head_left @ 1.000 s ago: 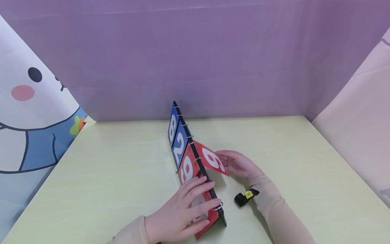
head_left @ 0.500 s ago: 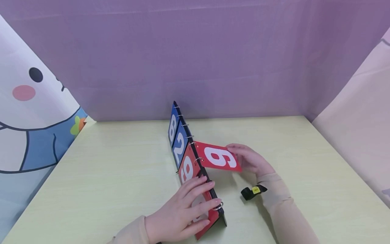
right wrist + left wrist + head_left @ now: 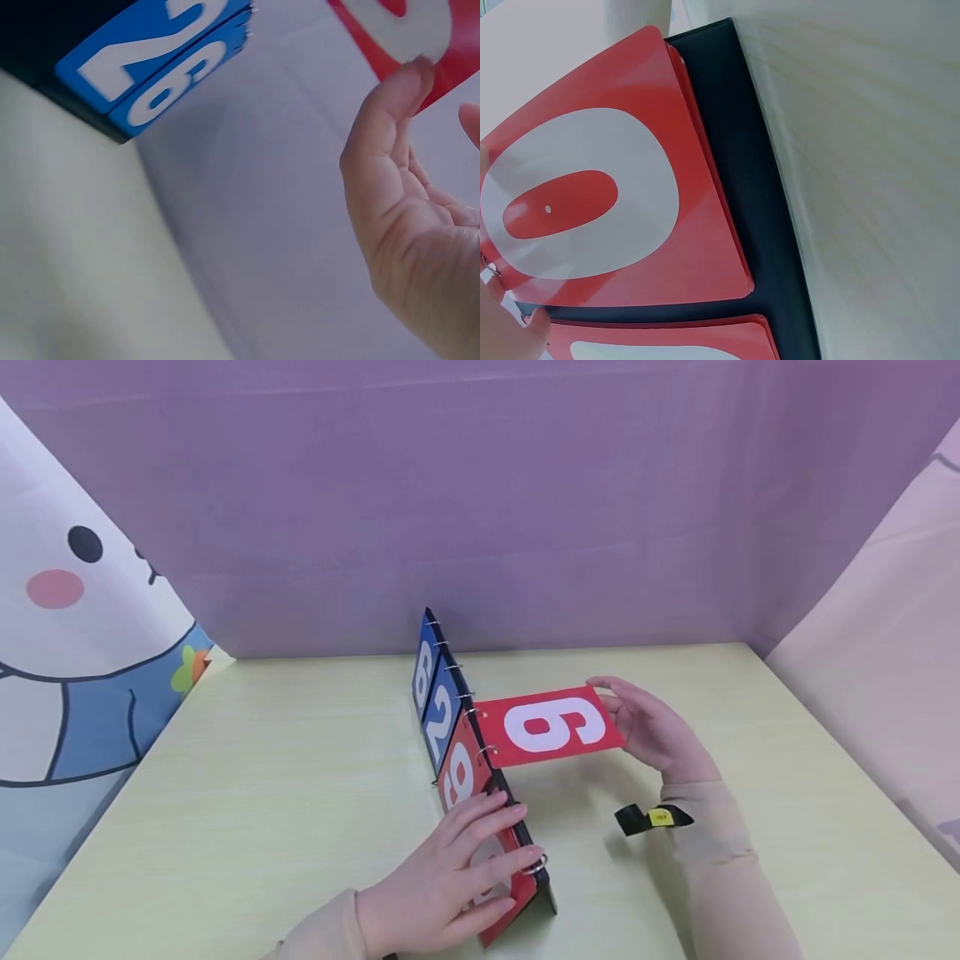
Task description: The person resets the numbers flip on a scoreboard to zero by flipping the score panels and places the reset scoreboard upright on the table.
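A tabletop flip scoreboard (image 3: 459,768) stands like a tent, with number cards hung on metal rings along its black top edge. My left hand (image 3: 450,868) lies across its near end with fingers spread and fairly straight, tips at the top edge; they partly cover a red card (image 3: 645,247) with a white 0. My right hand (image 3: 652,727) pinches the outer edge of another red card (image 3: 555,727) marked 6. That card is lifted out to the right, still on its rings. In the right wrist view, a fingertip (image 3: 420,71) overlaps the card's corner.
Blue cards (image 3: 442,714) fill the scoreboard's far half, also seen in the right wrist view. A black strap piece with a yellow label (image 3: 660,817) sits at my right wrist. A purple cloth (image 3: 480,527) hangs behind the pale wooden table (image 3: 300,760).
My right hand has moved right and away from me, swinging the red card from a downward slant to nearly level. My left hand has stayed in place on the scoreboard.
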`<state>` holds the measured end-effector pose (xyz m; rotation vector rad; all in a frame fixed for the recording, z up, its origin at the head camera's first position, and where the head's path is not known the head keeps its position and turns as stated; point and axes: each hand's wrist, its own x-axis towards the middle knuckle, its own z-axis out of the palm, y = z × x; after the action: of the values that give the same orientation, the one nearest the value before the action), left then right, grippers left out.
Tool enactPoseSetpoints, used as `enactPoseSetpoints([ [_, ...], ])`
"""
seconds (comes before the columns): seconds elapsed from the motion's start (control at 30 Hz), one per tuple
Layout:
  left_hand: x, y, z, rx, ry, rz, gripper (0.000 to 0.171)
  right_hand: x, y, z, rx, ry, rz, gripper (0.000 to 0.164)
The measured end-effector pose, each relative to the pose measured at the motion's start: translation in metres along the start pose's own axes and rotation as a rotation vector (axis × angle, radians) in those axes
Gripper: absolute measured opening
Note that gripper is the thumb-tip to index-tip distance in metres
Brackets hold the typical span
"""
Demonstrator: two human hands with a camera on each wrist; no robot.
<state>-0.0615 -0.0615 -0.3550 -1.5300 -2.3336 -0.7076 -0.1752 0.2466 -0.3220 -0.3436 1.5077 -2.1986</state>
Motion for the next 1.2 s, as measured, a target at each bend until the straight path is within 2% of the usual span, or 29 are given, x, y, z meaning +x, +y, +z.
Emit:
enactPoseSetpoints([
  [0.17,0.001,-0.001,-0.001,0.042,0.027,0.037,0.054,-0.007,-0.011,0.006,0.052,-0.025,-0.080,0.030],
  [0.37,0.002,-0.001,-0.001,0.037,0.037,0.041,0.054,-0.013,-0.018,0.018,0.046,-0.037,-0.192,0.033],
  [0.6,0.001,-0.001,-0.001,0.004,0.020,0.031,0.055,-0.014,-0.012,0.052,-0.031,0.085,-0.393,0.036],
  [0.77,0.000,0.000,0.000,0.014,0.020,0.032,0.055,-0.010,0.002,0.073,-0.156,0.088,-0.506,0.042],
  [0.87,0.000,-0.001,0.000,0.021,0.024,0.036,0.054,-0.009,0.009,0.082,-0.282,0.128,-0.506,0.048],
  [0.97,0.000,-0.001,0.001,0.024,0.032,0.043,0.053,-0.008,0.014,0.089,-0.385,0.192,-0.446,0.054],
  [1.07,0.000,-0.001,0.001,0.024,0.041,0.051,0.053,-0.007,0.017,0.096,-0.438,0.231,-0.388,0.058],
  [1.2,0.000,-0.001,0.001,0.031,0.050,0.054,0.052,-0.004,0.023,0.103,-0.463,0.214,-0.363,0.064],
])
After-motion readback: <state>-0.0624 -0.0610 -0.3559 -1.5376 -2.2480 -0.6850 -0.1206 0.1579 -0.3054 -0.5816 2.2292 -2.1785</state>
